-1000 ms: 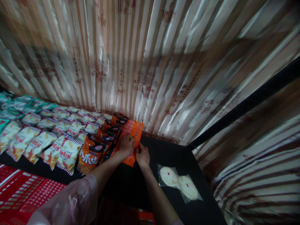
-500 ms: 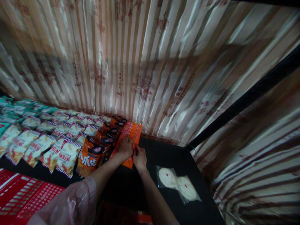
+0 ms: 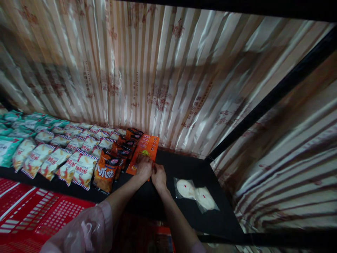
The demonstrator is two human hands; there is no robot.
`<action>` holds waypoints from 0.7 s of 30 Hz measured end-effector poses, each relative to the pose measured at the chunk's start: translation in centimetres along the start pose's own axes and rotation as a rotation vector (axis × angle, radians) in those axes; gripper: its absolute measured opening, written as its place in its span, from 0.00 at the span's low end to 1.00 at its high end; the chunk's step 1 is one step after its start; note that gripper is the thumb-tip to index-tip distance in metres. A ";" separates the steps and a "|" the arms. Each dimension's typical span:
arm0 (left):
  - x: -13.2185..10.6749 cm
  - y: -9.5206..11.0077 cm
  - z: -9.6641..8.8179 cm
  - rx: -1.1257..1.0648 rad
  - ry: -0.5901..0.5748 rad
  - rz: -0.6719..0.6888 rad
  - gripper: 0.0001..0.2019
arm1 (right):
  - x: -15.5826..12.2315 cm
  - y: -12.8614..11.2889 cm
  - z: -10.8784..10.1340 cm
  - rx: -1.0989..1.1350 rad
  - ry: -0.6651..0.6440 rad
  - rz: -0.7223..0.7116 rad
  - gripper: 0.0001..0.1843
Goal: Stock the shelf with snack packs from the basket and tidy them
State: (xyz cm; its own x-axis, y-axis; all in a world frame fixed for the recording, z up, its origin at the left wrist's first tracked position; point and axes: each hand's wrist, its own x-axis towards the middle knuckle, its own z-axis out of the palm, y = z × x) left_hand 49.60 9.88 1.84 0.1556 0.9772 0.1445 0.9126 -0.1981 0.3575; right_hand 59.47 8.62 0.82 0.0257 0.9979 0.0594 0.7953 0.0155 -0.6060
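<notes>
A flat orange packet (image 3: 147,144) with printed round pictures lies on the black shelf (image 3: 179,163), beside a row of snack bags. My left hand (image 3: 144,168) is over the packet's near part, its fingers curled onto it. Right beside it, my right hand (image 3: 159,175) is closed at the packet's near right corner, the fingers partly hidden. The two hands nearly touch. Just left of the packet stand orange-and-black snack bags (image 3: 105,172). To the right of my right hand lie two white round flat pieces (image 3: 185,188) in clear plastic wrapping.
White snack bags (image 3: 84,170) and green bags (image 3: 9,149) fill the shelf's left side in rows. A red plastic basket (image 3: 52,214) sits at the front left. Behind hangs a striped curtain (image 3: 137,70); a black slanted post (image 3: 263,102) stands at the right.
My hands have drawn slightly nearer and closer together at the packet's near edge, and the left fingers have curled in. The view has shifted a little.
</notes>
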 end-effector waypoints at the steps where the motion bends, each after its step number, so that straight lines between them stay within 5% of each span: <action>1: -0.4 0.1 0.0 -0.001 -0.005 0.008 0.12 | -0.4 0.0 -0.1 -0.005 0.000 -0.005 0.19; 21: -11.5 3.9 2.1 -0.049 0.057 -0.019 0.11 | -10.0 4.1 -0.6 0.058 0.102 -0.172 0.14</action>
State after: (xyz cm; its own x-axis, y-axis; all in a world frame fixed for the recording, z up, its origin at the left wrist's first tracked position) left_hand 52.15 -1.96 -0.34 0.1153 0.9752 0.1891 0.8955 -0.1844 0.4050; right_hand 62.83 -1.37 -1.83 -0.0437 0.9687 0.2445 0.7573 0.1917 -0.6243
